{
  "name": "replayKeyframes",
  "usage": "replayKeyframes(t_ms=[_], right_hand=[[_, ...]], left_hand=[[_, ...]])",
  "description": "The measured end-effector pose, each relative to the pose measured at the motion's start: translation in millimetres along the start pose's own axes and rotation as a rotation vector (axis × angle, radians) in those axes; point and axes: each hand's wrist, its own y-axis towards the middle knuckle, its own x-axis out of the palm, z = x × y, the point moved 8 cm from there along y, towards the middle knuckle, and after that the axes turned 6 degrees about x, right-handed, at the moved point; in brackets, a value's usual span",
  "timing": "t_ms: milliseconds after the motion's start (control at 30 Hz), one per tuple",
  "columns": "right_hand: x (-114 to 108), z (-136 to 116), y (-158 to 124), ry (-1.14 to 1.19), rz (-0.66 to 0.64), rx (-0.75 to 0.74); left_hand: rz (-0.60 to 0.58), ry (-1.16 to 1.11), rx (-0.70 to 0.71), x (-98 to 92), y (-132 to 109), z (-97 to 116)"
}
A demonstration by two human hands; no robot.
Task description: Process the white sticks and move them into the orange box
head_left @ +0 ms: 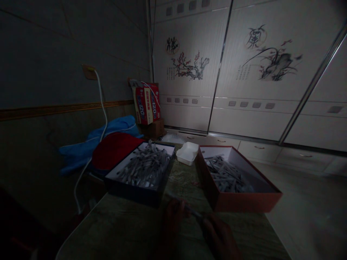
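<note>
Low over the table, both my hands are closed on one slim pen [193, 211], which slants between them; the dim light hides its details. My left hand [173, 216] grips the far part of it, and my right hand [219, 233] has the near end. Ahead on the left is a dark blue box [132, 195] heaped with many thin pens [148, 164]. A red-brown box [246, 201] to the right holds a similar loose pile [226, 175]. Between the two boxes, farther back, sits a small white tray [187, 153].
Under everything is a table [116, 224] with a rounded left corner. Blue cloth [114, 128] and a red round item [116, 150] lie beyond its left side. A white cable [101, 97] hangs from the wall socket. Red cartons [146, 103] stand before the white sliding doors [187, 72].
</note>
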Motion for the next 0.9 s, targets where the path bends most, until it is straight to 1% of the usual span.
replayKeyframes(t_ms=[67, 167, 300, 400, 467, 567, 733, 900], right_hand=[[0, -1, 0, 0.001, 0.004, -0.01], [-1, -1, 0, 0.0, 0.017, -0.024], [-1, 3, 0, -0.006, 0.034, -0.002], [2, 6, 1, -0.029, 0.007, 0.004], [3, 4, 1, -0.021, -0.01, -0.008], [1, 2, 1, 0.003, 0.012, -0.016], [3, 5, 1, 0.019, 0.001, 0.011], [2, 2, -1, 0.024, 0.02, 0.016]], left_hand=[[-0.006, 0.021, 0.018, 0.8, -3, 5], [0.016, 0.041, 0.014, -0.1, -6, 10], [0.017, 0.033, -0.008, -0.3, -4, 6], [-0.003, 0.019, 0.007, 0.0, 0, 1], [0.003, 0.023, 0.014, -1.3, 1, -1], [0.009, 0.013, 0.007, -2.0, 1, -3], [0.0, -0.012, -0.024, 1.3, -1, 1], [0.012, -0.021, -0.018, 3.5, -3, 8]])
